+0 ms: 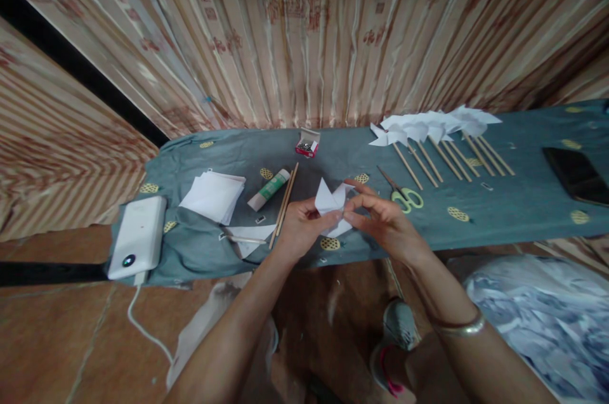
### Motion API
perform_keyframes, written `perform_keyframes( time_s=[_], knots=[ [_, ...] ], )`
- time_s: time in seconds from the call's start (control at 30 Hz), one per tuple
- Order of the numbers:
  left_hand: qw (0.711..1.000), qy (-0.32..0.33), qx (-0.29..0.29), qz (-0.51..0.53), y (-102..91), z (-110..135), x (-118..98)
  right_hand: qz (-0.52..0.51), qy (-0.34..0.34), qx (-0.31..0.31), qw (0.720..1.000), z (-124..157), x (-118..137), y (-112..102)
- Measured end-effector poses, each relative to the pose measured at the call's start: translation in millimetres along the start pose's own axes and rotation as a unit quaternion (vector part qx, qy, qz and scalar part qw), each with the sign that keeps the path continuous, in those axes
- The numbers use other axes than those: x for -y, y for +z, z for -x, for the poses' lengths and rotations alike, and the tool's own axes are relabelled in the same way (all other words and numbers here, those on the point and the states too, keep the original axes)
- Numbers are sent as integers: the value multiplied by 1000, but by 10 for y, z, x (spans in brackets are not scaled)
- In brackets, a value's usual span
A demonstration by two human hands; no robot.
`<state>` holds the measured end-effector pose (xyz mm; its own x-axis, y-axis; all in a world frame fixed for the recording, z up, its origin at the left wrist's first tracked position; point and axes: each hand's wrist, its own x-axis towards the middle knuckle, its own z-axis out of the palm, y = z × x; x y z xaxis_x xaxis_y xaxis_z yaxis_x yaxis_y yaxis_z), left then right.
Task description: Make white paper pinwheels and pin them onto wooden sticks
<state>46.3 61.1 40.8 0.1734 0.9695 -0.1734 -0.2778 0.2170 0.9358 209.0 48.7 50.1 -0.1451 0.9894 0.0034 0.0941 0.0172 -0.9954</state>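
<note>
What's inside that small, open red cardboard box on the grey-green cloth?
Inside the small red cardboard box, a heap of tiny silvery pieces shows, too small to identify. The front wall and top layer hide whatever lies deeper.

The paper (pixel 327 202) is white, the cloth (pixel 504 201) grey-green with yellow pineapples (pixel 458 214).

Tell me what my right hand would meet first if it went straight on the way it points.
Your right hand would first meet the folded white paper, which it touches; past that, probably your left hand, though one view leaves depth unclear.
</note>
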Motion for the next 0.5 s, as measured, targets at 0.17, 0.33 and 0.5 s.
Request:
perform_keyframes(
  time_s=[0.17, 0.33, 0.5],
  knots=[
    [1000, 2, 0, -14, -3, -3, 1, -32, 16, 1, 999, 0, -34, 10],
    [1000, -4, -9, -17, 3, 5, -3, -46, 14, -26, 999, -3, -67, 30],
    [1000, -18, -12, 13, -2, 10, 11, -74, 4, -87, 993, -11, -88, 73]
  ],
)
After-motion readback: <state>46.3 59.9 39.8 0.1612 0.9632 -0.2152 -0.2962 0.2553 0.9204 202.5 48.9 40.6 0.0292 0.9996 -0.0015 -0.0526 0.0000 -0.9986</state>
